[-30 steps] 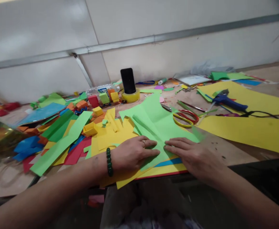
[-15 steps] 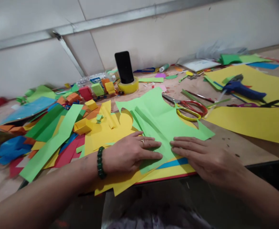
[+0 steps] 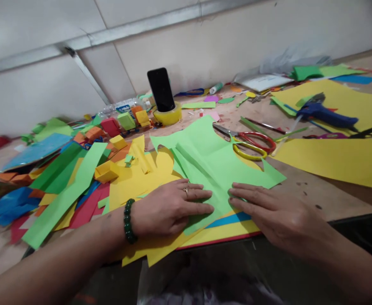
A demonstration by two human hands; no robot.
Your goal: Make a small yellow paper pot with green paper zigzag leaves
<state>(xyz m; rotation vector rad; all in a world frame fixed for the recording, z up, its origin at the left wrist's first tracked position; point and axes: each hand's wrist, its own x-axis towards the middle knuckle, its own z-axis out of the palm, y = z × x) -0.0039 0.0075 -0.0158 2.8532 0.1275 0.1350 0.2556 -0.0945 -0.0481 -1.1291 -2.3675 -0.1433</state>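
Note:
A creased light green paper sheet (image 3: 211, 156) with cut, uneven edges lies in front of me on other coloured sheets. My left hand (image 3: 173, 205) rests flat on its near left part, fingers stretched to the right. On its near right edge lie the fingertips of my right hand (image 3: 275, 212), stretched out and close together. Under the green sheet, yellow paper (image 3: 135, 180) and a strip of blue paper (image 3: 230, 219) stick out near the table edge. Scissors (image 3: 252, 142) with red and yellow handles touch the sheet's right side.
A phone (image 3: 160, 89) stands in a yellow tape roll (image 3: 168, 117) at the back. A blue glue gun (image 3: 327, 114) lies right, on yellow paper. Small folded paper boxes (image 3: 107, 171) and paper strips (image 3: 68, 190) crowd the left. A clear plastic bottle (image 3: 122, 106) lies behind them.
The view has shifted slightly. Both hands stay flat on the green sheet, in nearly the same places.

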